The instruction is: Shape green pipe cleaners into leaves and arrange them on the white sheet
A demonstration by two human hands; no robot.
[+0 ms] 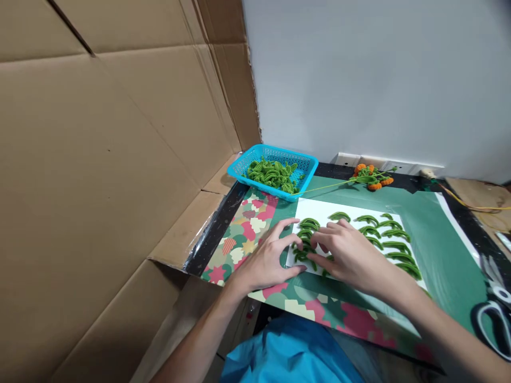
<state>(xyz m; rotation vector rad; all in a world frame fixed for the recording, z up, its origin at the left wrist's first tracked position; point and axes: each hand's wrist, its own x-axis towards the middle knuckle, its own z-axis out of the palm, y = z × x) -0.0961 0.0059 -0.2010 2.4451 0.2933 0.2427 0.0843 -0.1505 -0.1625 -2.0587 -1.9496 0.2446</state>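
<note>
Green fuzzy pipe-cleaner leaves (395, 233) lie in rows on a white sheet of paper (351, 211). My left hand (271, 258) rests at the sheet's left edge, its fingers spread. Its index fingertip reaches the leaves of the left-hand column (309, 223). From the right, my right hand (353, 252) comes over the same column, fingers bent and thumb and index finger closed around a small green pipe-cleaner leaf (305, 250). The two hands' fingertips nearly meet there. Part of the middle row is hidden beneath my right hand.
A blue plastic basket (311, 169) holding more green pieces stands at the back. Orange pipe-cleaner flowers (374, 186) on green stems lie near the wall sockets (373, 161). Scissors (495, 292) are at the right edge. A tall cardboard wall (120, 159) borders the left.
</note>
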